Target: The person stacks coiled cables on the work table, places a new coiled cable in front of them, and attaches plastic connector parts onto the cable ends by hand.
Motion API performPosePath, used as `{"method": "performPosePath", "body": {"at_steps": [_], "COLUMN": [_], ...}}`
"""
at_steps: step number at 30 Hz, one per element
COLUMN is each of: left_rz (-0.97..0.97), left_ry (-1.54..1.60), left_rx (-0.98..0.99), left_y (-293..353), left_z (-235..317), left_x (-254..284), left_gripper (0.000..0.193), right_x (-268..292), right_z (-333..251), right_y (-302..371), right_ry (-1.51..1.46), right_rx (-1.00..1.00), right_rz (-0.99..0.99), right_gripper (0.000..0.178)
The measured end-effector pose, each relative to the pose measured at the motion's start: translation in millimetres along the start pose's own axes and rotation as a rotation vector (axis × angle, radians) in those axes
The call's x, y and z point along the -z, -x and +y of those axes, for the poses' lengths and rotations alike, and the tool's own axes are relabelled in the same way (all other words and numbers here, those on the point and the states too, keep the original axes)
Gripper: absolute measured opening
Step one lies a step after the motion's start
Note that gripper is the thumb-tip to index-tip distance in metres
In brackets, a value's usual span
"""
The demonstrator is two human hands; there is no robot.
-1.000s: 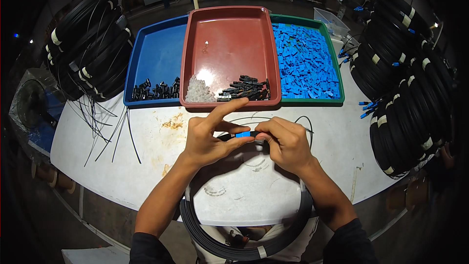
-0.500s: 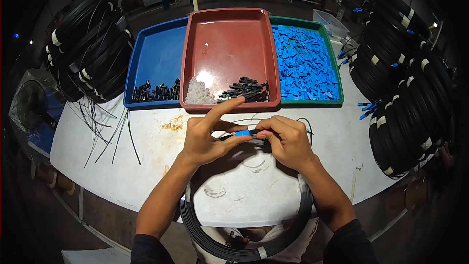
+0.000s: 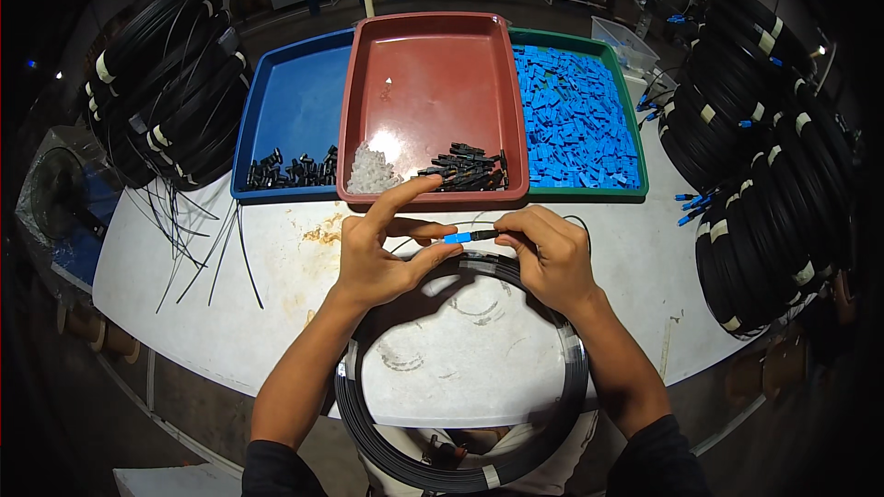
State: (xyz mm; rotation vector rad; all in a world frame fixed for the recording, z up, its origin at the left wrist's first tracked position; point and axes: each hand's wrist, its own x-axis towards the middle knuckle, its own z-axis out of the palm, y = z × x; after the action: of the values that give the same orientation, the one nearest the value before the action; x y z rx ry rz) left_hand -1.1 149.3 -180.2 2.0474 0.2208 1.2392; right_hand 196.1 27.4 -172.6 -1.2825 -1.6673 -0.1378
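Between my hands a blue fibre-optic connector (image 3: pixel 458 237) with a black boot (image 3: pixel 483 235) lies nearly level above the table. My left hand (image 3: pixel 376 258) pinches the blue body between thumb and a finger, its index finger raised toward the red tray. The fingers of my right hand (image 3: pixel 555 260) are closed on the far right end of the black boot, where the cable comes out. Below both hands a coil of black cable (image 3: pixel 577 387), bound with pale tape, rests partly on the table and overhangs its front edge.
A red tray (image 3: pixel 433 83) holds clear pieces and black parts. A blue tray (image 3: pixel 299 101) at its left has black fittings; a green tray (image 3: pixel 589 194) at its right is full of blue pieces. Stacked cable coils stand at left (image 3: pixel 170 83) and right (image 3: pixel 773 212) on the white table (image 3: pixel 267 340).
The right hand has drawn slightly rightward and up, so more of the black boot shows between the hands. My left hand, with the blue connector, has shifted a little left and up.
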Motion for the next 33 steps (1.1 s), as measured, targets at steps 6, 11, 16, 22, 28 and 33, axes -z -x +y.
{"method": "performPosePath", "body": {"at_steps": [6, 11, 16, 22, 28, 33], "left_rz": [-0.005, -0.022, -0.015, -0.006, 0.002, -0.01], "left_ry": [0.049, 0.039, 0.032, 0.025, 0.024, 0.018], "left_rx": [0.004, 0.014, -0.004, -0.017, -0.014, -0.002], "left_y": [-0.7, -0.2, -0.6, -0.6, 0.1, -0.5], "left_z": [-1.4, 0.7, 0.2, -0.5, 0.0, -0.1], "left_x": [-0.9, -0.5, 0.6, 0.6, -0.4, 0.2], "left_gripper": [0.069, 0.068, 0.067, 0.066, 0.066, 0.065], "right_x": [-1.2, -2.2, -1.3, -2.7, -3.6, -1.6], "right_z": [-0.6, -1.5, -2.2, -1.5, -1.7, 0.7], "right_y": [1.1, 1.3, 0.9, 1.2, 1.9, 1.4], "right_ry": [-0.042, -0.044, -0.031, -0.033, -0.043, -0.049], "right_rx": [0.032, 0.031, 0.027, 0.035, 0.027, 0.03], "right_rz": [0.011, 0.008, 0.006, 0.017, 0.004, 0.025], "right_gripper": [0.016, 0.016, 0.016, 0.016, 0.017, 0.016]}}
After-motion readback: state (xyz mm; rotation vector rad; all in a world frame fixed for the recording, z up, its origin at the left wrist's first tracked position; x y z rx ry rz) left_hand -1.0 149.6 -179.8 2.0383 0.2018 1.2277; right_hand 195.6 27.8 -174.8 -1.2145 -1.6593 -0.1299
